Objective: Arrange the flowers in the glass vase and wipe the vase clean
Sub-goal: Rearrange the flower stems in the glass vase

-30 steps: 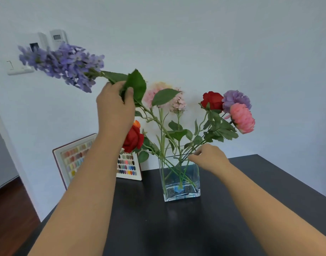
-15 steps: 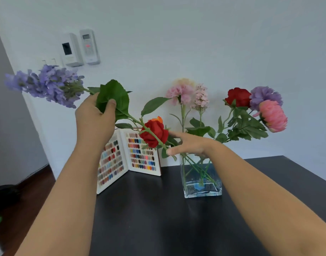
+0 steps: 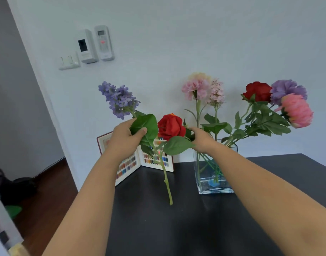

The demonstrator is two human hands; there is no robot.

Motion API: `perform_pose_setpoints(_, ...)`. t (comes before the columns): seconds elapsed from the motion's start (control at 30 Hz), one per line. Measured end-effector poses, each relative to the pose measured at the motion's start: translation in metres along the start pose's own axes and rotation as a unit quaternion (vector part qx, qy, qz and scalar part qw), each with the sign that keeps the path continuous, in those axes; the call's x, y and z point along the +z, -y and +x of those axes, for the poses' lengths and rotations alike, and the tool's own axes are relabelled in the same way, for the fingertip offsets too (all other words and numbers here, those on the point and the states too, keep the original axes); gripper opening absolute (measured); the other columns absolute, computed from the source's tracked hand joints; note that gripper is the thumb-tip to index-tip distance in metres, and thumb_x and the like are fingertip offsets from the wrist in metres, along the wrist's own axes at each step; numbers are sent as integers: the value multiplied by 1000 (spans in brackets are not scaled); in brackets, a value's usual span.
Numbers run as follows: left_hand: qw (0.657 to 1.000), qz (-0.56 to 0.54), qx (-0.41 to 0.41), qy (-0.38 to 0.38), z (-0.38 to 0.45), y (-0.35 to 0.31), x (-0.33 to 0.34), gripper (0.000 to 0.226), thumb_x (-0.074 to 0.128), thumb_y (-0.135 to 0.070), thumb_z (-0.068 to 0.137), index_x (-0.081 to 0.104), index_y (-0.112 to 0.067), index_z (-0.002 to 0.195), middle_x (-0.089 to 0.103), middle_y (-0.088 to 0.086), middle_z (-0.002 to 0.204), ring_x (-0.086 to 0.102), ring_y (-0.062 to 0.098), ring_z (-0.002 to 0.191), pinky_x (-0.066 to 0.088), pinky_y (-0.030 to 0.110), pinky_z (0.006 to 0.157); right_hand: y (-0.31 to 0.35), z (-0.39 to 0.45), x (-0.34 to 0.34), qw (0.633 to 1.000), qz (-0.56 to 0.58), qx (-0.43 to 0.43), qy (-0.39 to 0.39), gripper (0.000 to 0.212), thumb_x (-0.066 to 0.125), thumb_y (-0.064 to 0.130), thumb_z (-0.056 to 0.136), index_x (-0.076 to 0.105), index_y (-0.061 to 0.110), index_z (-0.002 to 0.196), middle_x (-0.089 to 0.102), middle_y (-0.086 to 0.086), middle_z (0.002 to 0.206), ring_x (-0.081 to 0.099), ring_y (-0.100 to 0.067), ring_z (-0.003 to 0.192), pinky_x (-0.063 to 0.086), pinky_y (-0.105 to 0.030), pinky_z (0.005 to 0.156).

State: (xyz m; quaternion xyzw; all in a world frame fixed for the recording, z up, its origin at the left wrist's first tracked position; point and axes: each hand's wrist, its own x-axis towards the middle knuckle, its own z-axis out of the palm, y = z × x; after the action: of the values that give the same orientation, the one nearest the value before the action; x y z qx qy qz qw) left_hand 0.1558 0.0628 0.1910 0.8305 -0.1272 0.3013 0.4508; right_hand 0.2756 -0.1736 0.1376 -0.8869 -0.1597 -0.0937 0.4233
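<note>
beside the glass vase (image 3: 215, 174), already holding most flowers, our left hand (image 3: 124, 138) grips the lilac stem (image 3: 165, 178), our right hand (image 3: 202, 139) pinches the red rose (image 3: 170, 126); wiping remains.

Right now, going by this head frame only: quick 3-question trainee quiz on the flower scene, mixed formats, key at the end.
1. True or false: the purple lilac stem stands in the glass vase.
2. Multiple choice: what does the left hand grip? A) the vase rim B) the lilac stem at its leaves C) the colour swatch book
3. Short answer: which flower does the right hand reach, just left of the vase?

Key
1. False. Its cut end hangs free above the black table, left of the vase.
2. B
3. The red rose; whether the fingers actually pinch its stem is hidden behind the leaves.
</note>
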Motion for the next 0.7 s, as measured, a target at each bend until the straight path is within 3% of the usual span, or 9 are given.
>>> perform_pose_setpoints(0.1,1000,2,-3,4,2,5,14,19,63,-17,93,66,-33,102,68,-34,76,66,-9,72,45,4,57,2,-1,0,998,-60,-18,7,34,67,21,84,62,14,117,69,-7,104,62,-25,92,50,-31,80)
perform_pose_setpoints(0.23,1000,-20,-1,-16,5,6,32,20,63,-16,92,66,-29,107,67,-37,78,64,-13,77,43,0,59,1,1,-6,994,-98,-16,-44,5,59,10,87,63,7,88,67,-13,86,58,-27,78,45,-29,63)
perform_pose_setpoints(0.3,999,-28,2,-23,8,4,37,20,64,-18,92,67,-30,106,67,-35,79,65,-10,76,43,1,59,-2,2,-13,993,-81,4,-82,11,56,6,87,57,12,78,59,-4,68,53,-23,68,35,-25,50)
perform_pose_setpoints(0.4,999,-33,10,-35,15,-1,42,21,64,-19,91,66,-32,107,70,-28,78,66,-7,73,44,2,58,-10,-2,-32,986,-49,37,-156,14,55,5,86,53,14,76,48,5,60,44,-12,55,28,-22,43)
perform_pose_setpoints(0.53,998,-39,34,-46,27,-13,57,24,64,-15,92,67,-26,112,66,-23,89,64,-13,75,44,1,59,-20,-10,-62,973,-6,64,-222,23,54,7,83,43,18,66,48,-2,61,45,-21,55,28,-24,45)
perform_pose_setpoints(0.7,995,-12,77,-60,50,-38,87,29,61,-16,93,64,-21,121,68,-5,101,64,3,82,49,9,70,-21,-19,-84,973,-41,57,-219,10,55,7,84,48,6,76,49,-11,67,47,-29,64,34,-29,52)
